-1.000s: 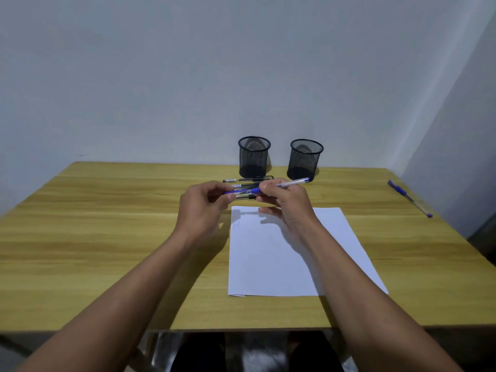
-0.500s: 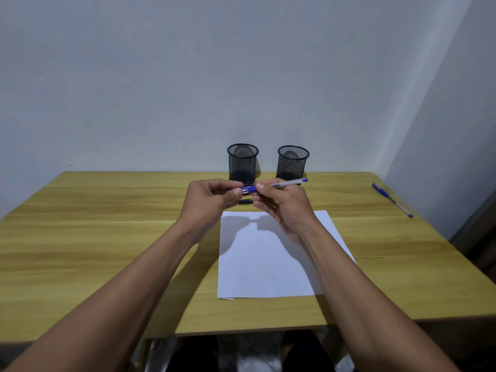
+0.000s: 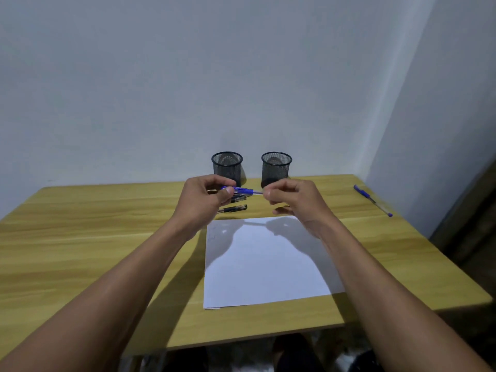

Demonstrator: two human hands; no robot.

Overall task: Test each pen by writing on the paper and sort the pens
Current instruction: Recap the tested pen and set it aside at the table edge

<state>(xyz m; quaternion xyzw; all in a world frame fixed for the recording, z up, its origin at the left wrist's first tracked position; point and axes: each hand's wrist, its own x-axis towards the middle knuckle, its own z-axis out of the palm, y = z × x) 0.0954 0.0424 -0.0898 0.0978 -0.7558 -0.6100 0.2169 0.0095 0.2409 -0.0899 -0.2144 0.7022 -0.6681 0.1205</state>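
Fingers (image 3: 227, 191) of the left hand (image 3: 204, 202) are pinching the blue pen (image 3: 243, 191) at its capped end. The right hand (image 3: 295, 201) is pinching the other end, holding the pen level above the table (image 3: 107, 237), just beyond the paper (image 3: 263, 264).

The worktop (image 3: 94, 251) is a rectangular board of light wood grain, its far edge set against a pale wall. A white sheet of paper (image 3: 263, 264) lies flat on it near the front edge, slightly right of centre. Just beyond the sheet a black pen (image 3: 233, 208) lies roughly crosswise, with a second black pen (image 3: 239, 198) close behind it and only partly visible. Two black mesh cups, the left cup (image 3: 227, 169) and the right cup (image 3: 276, 169), stand upright and apart at the far edge, and a blue pen (image 3: 371, 200) lies alone near the right edge, well apart from the rest.
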